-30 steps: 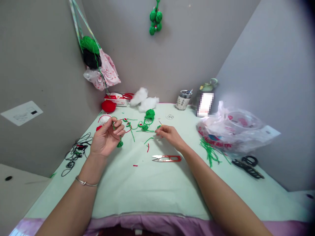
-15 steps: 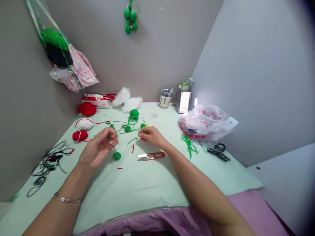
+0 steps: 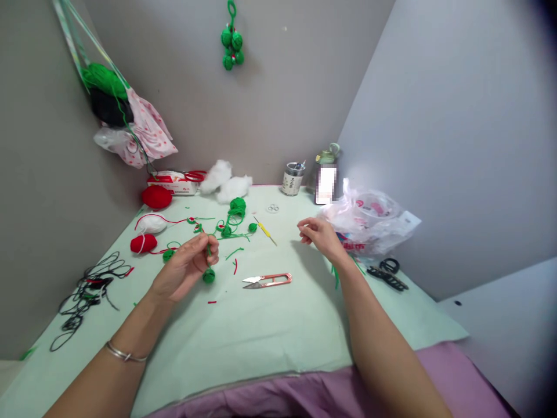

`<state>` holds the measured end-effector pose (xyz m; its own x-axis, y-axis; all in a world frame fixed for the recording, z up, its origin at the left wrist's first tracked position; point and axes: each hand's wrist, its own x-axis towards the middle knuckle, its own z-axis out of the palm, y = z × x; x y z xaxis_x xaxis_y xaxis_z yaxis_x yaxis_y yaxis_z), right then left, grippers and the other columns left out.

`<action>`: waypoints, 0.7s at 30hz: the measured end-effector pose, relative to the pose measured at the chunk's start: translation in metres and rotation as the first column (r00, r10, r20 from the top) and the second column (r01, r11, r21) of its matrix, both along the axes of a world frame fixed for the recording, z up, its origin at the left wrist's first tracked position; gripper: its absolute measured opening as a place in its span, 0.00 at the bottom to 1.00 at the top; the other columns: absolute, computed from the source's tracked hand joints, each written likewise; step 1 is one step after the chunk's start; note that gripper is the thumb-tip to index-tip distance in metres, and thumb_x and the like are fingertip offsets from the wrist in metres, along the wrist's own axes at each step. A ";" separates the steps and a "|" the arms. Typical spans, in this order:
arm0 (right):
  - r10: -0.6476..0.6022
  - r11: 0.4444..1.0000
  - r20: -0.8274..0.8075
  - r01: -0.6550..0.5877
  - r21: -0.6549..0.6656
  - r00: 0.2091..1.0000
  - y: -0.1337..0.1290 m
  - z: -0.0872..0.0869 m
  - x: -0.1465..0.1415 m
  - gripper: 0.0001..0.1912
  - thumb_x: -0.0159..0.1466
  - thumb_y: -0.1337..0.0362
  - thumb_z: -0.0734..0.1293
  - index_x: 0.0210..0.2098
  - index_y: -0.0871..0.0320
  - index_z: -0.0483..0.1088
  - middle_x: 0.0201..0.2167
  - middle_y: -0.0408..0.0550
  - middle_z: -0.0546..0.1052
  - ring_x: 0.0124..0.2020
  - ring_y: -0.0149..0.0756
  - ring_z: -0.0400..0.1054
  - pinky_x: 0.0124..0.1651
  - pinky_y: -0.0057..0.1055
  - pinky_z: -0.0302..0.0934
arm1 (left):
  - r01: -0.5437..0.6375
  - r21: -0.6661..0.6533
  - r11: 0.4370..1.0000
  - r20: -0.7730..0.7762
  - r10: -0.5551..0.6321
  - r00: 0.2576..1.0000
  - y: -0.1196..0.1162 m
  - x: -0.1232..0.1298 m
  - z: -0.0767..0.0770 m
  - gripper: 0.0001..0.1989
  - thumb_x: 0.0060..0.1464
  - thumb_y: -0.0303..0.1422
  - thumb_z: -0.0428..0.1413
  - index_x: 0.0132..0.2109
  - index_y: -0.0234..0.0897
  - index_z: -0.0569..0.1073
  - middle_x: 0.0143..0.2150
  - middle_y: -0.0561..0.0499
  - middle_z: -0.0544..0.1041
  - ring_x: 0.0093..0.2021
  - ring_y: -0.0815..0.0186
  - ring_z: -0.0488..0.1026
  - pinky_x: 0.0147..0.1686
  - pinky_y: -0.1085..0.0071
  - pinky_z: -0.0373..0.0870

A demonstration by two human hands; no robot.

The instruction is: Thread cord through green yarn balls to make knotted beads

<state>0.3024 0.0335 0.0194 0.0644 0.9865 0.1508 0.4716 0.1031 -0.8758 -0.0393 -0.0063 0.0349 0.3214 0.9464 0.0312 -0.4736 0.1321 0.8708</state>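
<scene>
My left hand [image 3: 189, 264] is closed in a pinch around a green yarn strand [image 3: 209, 249]. From that strand hangs a small green crocheted ball [image 3: 209, 275], just below my fingers. My right hand [image 3: 319, 237] hovers in front of the plastic bag, its fingers loosely bent and apart with nothing visible in them. Beneath and beside its wrist lie cut green yarn pieces [image 3: 335, 276], partly covered by the forearm. Between my hands rest thread snips [image 3: 267, 281] with red handles and a yellow-handled crochet hook [image 3: 264, 230].
Behind my left hand lie a green yarn ball [image 3: 237, 207], red yarn [image 3: 156, 197] and white yarn [image 3: 151, 223]. Dark tangled cord [image 3: 89, 296] is at left. A plastic bag [image 3: 374, 223] and black hair claw [image 3: 387, 275] are at right. A pen tin [image 3: 292, 179] stands behind.
My right hand has moved right, away from the crochet hook, which now shows fully. My left hand has shifted slightly right with the strand and the ball. The view has tilted a little.
</scene>
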 end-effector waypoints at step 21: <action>0.316 0.944 0.215 -0.328 0.020 0.924 -0.043 -0.007 -0.119 0.06 0.62 0.67 0.66 0.32 0.57 0.76 0.28 0.43 0.74 0.27 0.30 0.63 0.33 0.28 0.55 | 0.399 0.725 0.561 -0.688 0.575 0.442 0.006 0.031 -0.023 0.06 0.62 0.28 0.52 0.42 0.41 0.73 0.39 0.48 0.79 0.41 0.58 0.73 0.59 0.51 0.58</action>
